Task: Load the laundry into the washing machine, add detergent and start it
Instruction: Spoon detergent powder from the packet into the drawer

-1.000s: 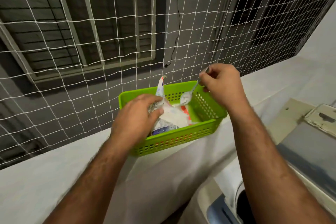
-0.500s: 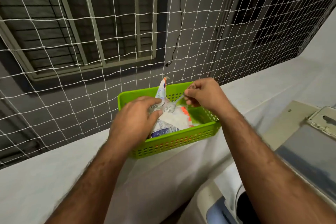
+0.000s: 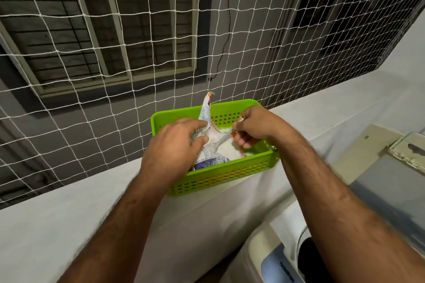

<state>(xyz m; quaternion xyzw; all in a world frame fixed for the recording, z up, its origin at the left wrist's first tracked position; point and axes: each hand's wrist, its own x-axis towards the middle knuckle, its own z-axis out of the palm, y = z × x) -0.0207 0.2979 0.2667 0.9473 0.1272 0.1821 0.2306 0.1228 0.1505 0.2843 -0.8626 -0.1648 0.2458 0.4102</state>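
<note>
A white rope net [image 3: 96, 37] fills the upper left, stretched in front of a grey wall with a barred window [image 3: 69, 30]. Below it runs a pale grey ledge, the surface [image 3: 46, 232] that carries everything here.

My left hand [image 3: 171, 151] reaches in from the lower left, and its grip is clamped on the torn top edge of a detergent packet [image 3: 208, 158], thumb and fingers pinching the plastic to hold its mouth open. One torn flap of the packet stands upright above the far rim. The packet sits inside a bright green perforated plastic basket [image 3: 220, 178], which rests on the ledge close to the net.

Just to the right, my right hand [image 3: 255, 125] is over the basket, its grip closed around the handle of a pale plastic spoon [image 3: 222, 139]. The spoon slants down and to the left, its bowl inside the packet's mouth, against the white powder [image 3: 226, 148] there.

At the lower right is the top-loading washing machine [image 3: 264, 250], cream-coloured with a blue-grey panel, its dark drum opening partly hidden by my right forearm. Behind it, its lid [image 3: 391, 181] is raised.
</note>
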